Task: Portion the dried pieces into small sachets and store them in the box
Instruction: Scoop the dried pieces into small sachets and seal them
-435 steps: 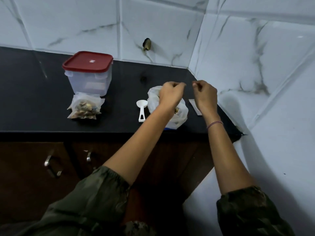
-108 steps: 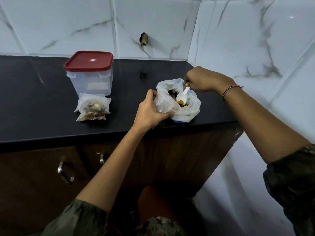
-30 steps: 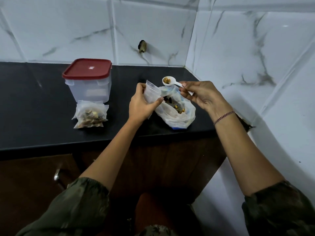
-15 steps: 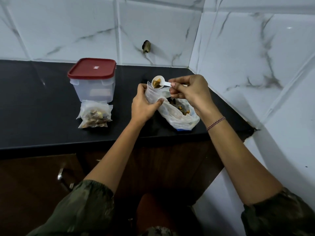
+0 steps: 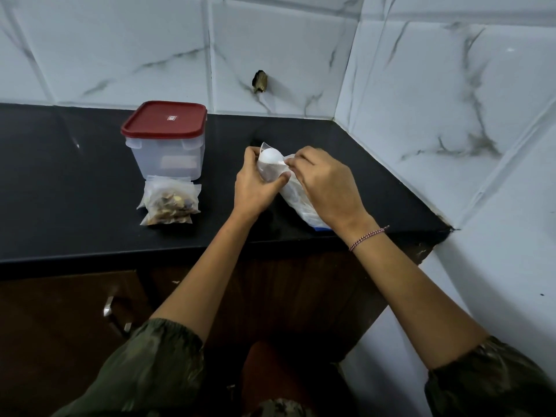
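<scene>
At a black counter, a person's left hand grips a small clear sachet, thumb and fingers curled round it. The sachet stands at that hand's 1 o'clock. The right hand, at 3 o'clock of the left, pinches the handle of a white spoon, whose bowl sits back-up at the sachet's mouth. A larger plastic bag lies partly under the right hand. A pile of filled sachets rests at the left hand's 9 o'clock. The red-lidded box stands just behind the pile at 10 o'clock, its lid on.
</scene>
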Motion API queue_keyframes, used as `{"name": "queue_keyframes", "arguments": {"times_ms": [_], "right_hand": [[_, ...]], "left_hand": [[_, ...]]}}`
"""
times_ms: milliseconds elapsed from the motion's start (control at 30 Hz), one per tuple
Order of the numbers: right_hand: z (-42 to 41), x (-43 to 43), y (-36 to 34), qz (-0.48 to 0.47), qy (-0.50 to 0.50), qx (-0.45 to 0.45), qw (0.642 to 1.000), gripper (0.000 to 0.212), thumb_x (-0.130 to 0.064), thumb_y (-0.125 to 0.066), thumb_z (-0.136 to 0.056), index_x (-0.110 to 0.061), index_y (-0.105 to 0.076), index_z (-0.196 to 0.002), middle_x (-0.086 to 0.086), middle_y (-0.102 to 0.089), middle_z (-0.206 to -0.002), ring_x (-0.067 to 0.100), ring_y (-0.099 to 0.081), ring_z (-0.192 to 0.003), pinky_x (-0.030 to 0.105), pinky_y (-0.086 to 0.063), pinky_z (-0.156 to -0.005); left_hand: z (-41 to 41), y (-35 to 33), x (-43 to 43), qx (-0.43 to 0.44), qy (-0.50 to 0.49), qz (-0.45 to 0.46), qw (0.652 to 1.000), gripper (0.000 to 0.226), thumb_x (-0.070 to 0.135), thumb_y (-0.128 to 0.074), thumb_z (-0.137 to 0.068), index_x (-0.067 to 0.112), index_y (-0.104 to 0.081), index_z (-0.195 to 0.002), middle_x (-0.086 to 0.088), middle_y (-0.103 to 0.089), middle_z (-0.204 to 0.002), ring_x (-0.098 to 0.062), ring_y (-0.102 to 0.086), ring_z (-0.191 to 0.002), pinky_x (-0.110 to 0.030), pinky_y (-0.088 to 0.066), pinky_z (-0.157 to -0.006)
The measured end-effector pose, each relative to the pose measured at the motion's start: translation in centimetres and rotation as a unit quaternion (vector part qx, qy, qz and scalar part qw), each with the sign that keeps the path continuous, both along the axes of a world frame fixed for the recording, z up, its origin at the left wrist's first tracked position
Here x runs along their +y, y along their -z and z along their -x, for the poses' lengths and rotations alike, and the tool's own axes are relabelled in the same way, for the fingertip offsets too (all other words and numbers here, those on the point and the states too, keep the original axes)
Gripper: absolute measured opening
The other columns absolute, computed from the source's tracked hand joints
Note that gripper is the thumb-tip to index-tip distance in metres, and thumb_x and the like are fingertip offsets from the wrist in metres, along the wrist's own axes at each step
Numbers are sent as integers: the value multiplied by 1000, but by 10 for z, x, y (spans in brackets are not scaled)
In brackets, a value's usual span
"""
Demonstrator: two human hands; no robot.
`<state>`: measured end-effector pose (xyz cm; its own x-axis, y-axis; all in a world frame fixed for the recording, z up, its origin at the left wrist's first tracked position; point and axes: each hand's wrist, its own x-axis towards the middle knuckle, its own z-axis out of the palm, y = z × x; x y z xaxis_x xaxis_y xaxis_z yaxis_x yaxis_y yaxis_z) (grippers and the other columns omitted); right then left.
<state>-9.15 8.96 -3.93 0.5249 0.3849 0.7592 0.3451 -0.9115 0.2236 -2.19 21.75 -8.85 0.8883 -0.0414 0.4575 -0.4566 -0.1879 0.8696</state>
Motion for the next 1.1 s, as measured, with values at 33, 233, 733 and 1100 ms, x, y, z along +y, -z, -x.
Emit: {"name": "queue_keyframes", "arguments": {"times_ms": [33, 233, 733, 1100], "right_hand": [[-1, -2, 2, 30, 2, -33, 999, 8, -3, -64, -81, -5, -70, -86, 7, -66, -83, 20, -63, -71, 29, -53, -58], [-3, 0, 6, -112, -39, -13, 993, 8, -9, -69, -80, -7, -74, -86, 3, -70, -85, 17, -66, -77, 27, -55, -69], [-7, -42, -19, -351, 61, 140, 924, 14, -18, -73, -81, -14, -75, -95, -5, -69, -87, 1, -61, -74, 4, -43, -70], [-46, -39, 1, -57, 85, 188, 977, 19, -12, -59, -90, -6, -71, -104, 7, -62, -100, 20, -59, -95, 26, -46, -78]], "left_hand": [[0, 0, 0, -1, 1, -1, 1000, 50, 26, -77, -75, 22, -42, -110, -1, -63, -106, -17, -64, -98, -34, -55, -81], [2, 0, 1, 6, 11, 7, 1000, 56, 38, -75, -70, 18, -43, -111, 3, -61, -103, -17, -63, -98, -40, -55, -83], [2, 0, 1, 31, -16, -25, 999, 56, 33, -76, -77, 10, -43, -116, 2, -61, -108, -20, -62, -103, -43, -52, -89], [1, -3, -7, 61, -33, -140, 988, 70, 41, -77, -74, 10, -36, -121, -6, -58, -119, -25, -59, -104, -42, -51, -83]]}}
